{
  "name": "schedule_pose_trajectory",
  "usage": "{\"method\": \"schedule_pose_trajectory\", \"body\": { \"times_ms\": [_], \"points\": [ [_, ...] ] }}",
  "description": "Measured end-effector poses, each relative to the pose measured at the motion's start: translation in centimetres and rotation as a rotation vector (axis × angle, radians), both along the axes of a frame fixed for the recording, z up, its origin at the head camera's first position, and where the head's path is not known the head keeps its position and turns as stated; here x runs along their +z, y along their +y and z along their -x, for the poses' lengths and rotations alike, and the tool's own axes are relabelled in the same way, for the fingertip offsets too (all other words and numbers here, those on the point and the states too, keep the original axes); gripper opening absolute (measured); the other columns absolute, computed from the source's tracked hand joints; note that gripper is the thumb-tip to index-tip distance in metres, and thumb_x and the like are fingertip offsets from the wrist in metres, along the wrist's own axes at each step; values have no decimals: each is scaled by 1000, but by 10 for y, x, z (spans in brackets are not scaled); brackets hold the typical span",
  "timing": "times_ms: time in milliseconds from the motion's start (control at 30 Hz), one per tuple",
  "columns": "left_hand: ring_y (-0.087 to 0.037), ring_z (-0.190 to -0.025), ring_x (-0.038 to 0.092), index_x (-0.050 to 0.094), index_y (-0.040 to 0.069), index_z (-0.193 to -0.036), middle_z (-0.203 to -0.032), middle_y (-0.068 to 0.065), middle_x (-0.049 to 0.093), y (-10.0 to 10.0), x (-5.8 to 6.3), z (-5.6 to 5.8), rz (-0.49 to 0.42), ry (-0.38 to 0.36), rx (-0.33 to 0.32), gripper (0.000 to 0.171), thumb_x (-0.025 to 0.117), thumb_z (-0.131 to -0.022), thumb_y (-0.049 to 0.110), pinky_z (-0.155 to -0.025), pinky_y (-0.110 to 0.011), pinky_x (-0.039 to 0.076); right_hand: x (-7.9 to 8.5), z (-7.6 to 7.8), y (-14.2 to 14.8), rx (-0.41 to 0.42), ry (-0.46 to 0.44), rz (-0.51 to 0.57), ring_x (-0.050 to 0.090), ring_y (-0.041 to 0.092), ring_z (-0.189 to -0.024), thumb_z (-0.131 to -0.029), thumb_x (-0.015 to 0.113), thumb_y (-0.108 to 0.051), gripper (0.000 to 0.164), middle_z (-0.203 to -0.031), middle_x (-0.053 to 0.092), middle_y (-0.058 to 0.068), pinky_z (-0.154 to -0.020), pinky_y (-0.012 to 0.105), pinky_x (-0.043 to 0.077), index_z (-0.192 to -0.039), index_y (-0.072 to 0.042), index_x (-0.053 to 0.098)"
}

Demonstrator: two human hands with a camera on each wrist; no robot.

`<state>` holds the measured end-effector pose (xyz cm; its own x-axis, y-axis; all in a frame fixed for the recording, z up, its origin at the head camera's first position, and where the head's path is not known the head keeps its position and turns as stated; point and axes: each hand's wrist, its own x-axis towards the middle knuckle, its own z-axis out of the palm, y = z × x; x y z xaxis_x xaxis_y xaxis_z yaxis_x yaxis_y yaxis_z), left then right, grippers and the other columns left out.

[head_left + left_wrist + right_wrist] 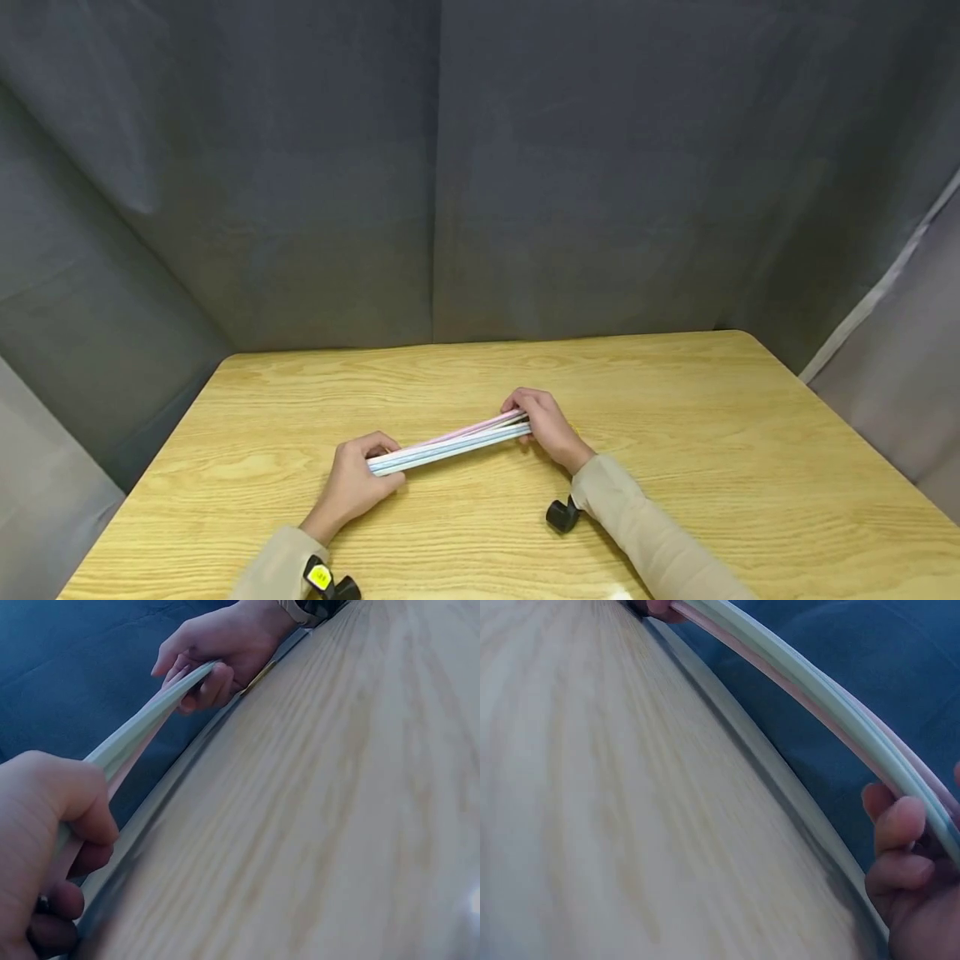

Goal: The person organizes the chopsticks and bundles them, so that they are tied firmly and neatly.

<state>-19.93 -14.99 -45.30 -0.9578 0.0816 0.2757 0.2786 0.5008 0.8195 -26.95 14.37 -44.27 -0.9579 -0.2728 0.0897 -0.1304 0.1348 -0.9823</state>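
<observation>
A bundle of long, thin pastel sticks (450, 448), pink, white and pale blue, is held aloft over the table between both hands. My left hand (356, 477) grips the near-left end, thumb below and fingers above. At the other end, my right hand (551, 429) pinches the sticks between thumb and fingers. The pink stick parts slightly from the pale ones toward the right. In the right wrist view, the sticks (802, 682) run side by side past the curled fingers of the right hand (922, 877). The sticks' exact kind and number cannot be told.
Beneath the hands lies a wood-grain table (697, 467) with rounded far corners. A dark grey curtain (600, 183) rises behind it, with more cloth at both sides. Something small and yellow (575, 428) shows by the right wrist. Black wrist cameras (562, 516) hang at the cuffs.
</observation>
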Motion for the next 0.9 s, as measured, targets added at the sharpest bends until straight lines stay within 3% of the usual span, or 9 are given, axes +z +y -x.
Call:
{"method": "schedule_pose_trajectory", "body": {
  "times_ms": [367,600,733,900],
  "points": [
    [-6,-55,51,69,12,-80,-66,0,65,3,2,-1,-41,-33,47,24,71,-63,-6,-52,-20,41,-1,-2,-10,-83,-114,96,47,8,-45,-106,33,-28,52,-64,62,3,-44,20,38,-98,12,64],
    [-6,-60,55,70,10,-83,-70,-2,67,3,0,-1,-77,-4,-32,26,72,-63,-7,-58,-21,45,-2,-5,-16,-205,-38,23,46,10,-48,-106,31,-20,40,-74,60,8,-45,20,41,-102,9,59],
    [-8,-69,61,71,13,-85,-79,-2,71,3,0,-2,-94,-4,-72,27,83,-65,0,-65,-22,49,-2,-5,-19,-243,-7,55,45,10,-51,-103,28,-5,23,-82,57,10,-45,20,40,-107,7,47],
    [-9,-73,61,71,18,-85,-84,1,71,5,2,-2,-92,-30,-60,32,92,-60,17,-67,-23,50,-1,-5,-22,-302,-54,129,39,10,-49,-98,30,1,18,-76,52,5,-43,21,37,-97,4,48]
  ]
}}
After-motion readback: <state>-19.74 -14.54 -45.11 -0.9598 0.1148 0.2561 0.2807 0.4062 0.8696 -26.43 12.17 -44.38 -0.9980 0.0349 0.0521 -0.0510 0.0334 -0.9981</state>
